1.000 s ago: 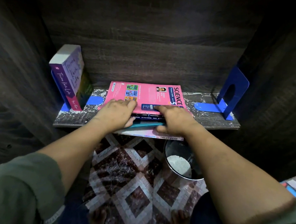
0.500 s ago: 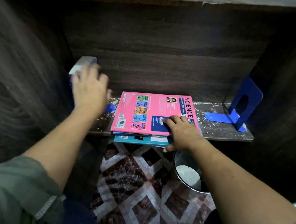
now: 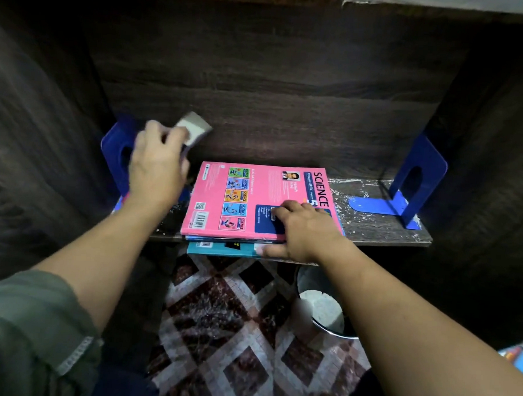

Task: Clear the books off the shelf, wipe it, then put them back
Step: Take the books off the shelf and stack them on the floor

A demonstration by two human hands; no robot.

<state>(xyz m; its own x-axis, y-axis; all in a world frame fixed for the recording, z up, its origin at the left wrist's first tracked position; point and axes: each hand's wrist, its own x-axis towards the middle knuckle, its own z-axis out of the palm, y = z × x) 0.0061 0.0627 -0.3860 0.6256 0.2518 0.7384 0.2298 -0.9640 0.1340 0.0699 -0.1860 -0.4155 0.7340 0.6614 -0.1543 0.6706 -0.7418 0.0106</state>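
Pink and glossy, the softcover science workbook [image 3: 263, 201] lies flat on top of a small stack of thin books [image 3: 221, 246] at the middle of the dark wood-grain shelf board [image 3: 379, 231]. The stack overhangs the shelf's front edge, the lowest teal cover furthest out. The right hand [image 3: 304, 230] rests on the workbook's near right corner, fingers spread on the cover and thumb at the stack's front edge; it steadies rather than clamps. The left hand [image 3: 157, 162] grips a thick purple-spined paperback [image 3: 194, 129] by its top, fingers curled round it, the book tilted and blurred beside the left blue metal bookend [image 3: 114, 147].

Risks: the one-handed hold on the paperback sits high, so the book could swing or slip and strike the bookend or the workbook. The overhanging stack could slide off the edge if the right hand pushes forward or lifts unevenly; a round metal bin holding white matter [image 3: 324, 310] stands directly below on the patterned rug [image 3: 217, 316].

Clearance: dark side panels close in at both ends, and the back panel is near. Open board lies between the stack and the right blue metal bookend [image 3: 406, 193], speckled with white debris. The front is unobstructed.
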